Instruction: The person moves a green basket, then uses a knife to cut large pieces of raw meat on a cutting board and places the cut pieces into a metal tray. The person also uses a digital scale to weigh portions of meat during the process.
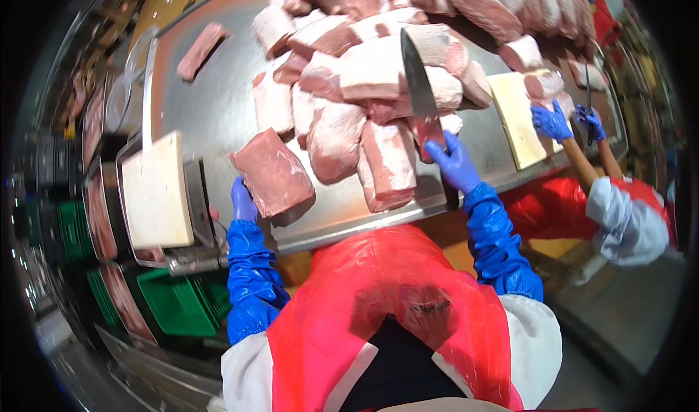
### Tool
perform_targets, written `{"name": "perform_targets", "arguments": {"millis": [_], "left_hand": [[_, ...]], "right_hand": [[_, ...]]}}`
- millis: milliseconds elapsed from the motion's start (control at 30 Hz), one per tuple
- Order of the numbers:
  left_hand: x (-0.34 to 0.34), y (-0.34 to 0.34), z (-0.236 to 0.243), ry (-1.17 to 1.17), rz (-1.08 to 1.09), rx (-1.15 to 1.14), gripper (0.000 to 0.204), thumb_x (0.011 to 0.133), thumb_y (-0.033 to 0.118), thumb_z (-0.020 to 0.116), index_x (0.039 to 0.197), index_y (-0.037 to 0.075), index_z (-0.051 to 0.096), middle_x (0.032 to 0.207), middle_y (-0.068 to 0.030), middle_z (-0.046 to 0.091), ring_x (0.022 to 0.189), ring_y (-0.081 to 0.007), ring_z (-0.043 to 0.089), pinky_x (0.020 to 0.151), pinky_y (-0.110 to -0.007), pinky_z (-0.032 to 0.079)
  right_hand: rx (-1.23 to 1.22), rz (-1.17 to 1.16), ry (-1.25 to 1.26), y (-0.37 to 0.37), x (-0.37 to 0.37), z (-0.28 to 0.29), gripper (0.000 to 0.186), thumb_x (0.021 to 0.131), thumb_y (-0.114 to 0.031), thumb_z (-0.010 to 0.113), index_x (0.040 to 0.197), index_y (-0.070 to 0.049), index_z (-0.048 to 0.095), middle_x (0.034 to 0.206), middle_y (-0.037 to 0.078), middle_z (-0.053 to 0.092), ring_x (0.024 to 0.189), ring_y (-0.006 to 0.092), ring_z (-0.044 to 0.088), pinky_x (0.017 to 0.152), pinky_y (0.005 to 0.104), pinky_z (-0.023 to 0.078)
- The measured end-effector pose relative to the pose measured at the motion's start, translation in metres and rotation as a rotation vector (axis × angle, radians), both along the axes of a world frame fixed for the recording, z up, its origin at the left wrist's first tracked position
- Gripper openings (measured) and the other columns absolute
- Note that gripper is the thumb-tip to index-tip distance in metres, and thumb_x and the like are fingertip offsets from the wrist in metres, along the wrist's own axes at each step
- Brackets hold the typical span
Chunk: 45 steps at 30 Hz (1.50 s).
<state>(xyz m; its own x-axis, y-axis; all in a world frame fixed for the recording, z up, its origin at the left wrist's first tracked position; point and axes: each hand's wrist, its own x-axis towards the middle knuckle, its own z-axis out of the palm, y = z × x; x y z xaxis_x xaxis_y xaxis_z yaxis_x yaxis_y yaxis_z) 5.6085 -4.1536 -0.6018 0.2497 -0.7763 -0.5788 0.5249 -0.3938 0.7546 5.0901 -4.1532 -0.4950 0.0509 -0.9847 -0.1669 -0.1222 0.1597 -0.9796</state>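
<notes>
A thick block of raw meat (271,173) is in my left hand (244,199), gloved in purple-blue, at the table's near left edge. The fingers go behind the block and are mostly hidden. My right hand (453,162), in the same kind of glove, is closed around the handle of a long knife (418,77). Its broad blade points away from me, over the meat pile. Just left of the knife, a pale-pink cut of meat (387,166) lies near the front edge, beside a rounded piece (336,141). Blue sleeves cover both my forearms.
More cuts (375,66) are heaped across the metal table (200,113). A small strip of meat (201,50) lies at far left. White cutting board (158,190) and green crates (178,299) stand left. To the right, a co-worker's gloved hands (552,121) handle meat and a knife by another board (514,117).
</notes>
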Motion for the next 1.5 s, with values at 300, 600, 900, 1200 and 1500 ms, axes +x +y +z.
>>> {"name": "perform_targets", "arguments": {"millis": [300,600,900,1200,1500], "left_hand": [[-0.037,0.044,0.046,-1.203,-0.233,-0.062,0.077,0.094,0.032,0.065,0.151,-0.004,0.029,0.152,-0.0299,0.035,0.143,-0.0393,0.033,0.117,-0.045,0.027],[-0.156,-0.071,0.113,-1.529,-0.557,-0.657,0.072,0.081,0.033,0.079,0.141,0.005,0.051,0.144,-0.0237,0.047,0.137,-0.0396,0.04,0.115,-0.047,0.031],[-0.22,-0.098,0.082,-1.886,-0.959,-0.423,0.052,0.071,0.026,0.072,0.12,0.015,0.062,0.107,-0.0136,0.059,0.107,-0.0356,0.053,0.099,-0.058,0.033],[-0.059,-0.068,0.05,-1.836,-0.745,-0.138,0.055,0.079,0.027,0.068,0.133,0.022,0.057,0.148,-0.0082,0.045,0.144,-0.0349,0.031,0.114,-0.066,0.018],[-0.108,-0.056,0.104,-1.204,-0.704,-0.515,0.071,0.08,0.019,0.071,0.145,0.008,0.046,0.148,-0.0203,0.043,0.14,-0.0385,0.037,0.116,-0.05,0.028]], "right_hand": [[-0.457,-0.044,0.243,-0.019,0.108,-0.062,0.035,0.088,-0.021,0.071,0.119,-0.005,0.066,0.127,0.017,0.058,0.121,0.0351,0.051,0.109,0.0456,0.037],[-0.547,0.064,0.16,-0.054,0.069,0.029,0.039,0.093,-0.022,0.064,0.125,0.0,0.06,0.119,0.019,0.061,0.112,0.0347,0.058,0.1,0.0415,0.045],[-0.38,0.051,0.234,-0.209,-0.041,0.004,0.041,0.091,-0.026,0.066,0.119,0.004,0.063,0.114,0.016,0.063,0.109,0.024,0.061,0.098,0.0361,0.047],[-0.196,-0.079,-0.273,-0.164,0.052,-0.032,0.041,0.093,-0.014,0.066,0.129,0.001,0.056,0.118,0.012,0.062,0.11,0.0216,0.06,0.099,0.0343,0.047],[-0.43,0.075,-0.073,-0.101,0.138,-0.003,0.019,0.095,-0.011,0.061,0.11,0.001,0.063,0.097,0.012,0.061,0.09,0.0225,0.061,0.082,0.0354,0.049]]}}
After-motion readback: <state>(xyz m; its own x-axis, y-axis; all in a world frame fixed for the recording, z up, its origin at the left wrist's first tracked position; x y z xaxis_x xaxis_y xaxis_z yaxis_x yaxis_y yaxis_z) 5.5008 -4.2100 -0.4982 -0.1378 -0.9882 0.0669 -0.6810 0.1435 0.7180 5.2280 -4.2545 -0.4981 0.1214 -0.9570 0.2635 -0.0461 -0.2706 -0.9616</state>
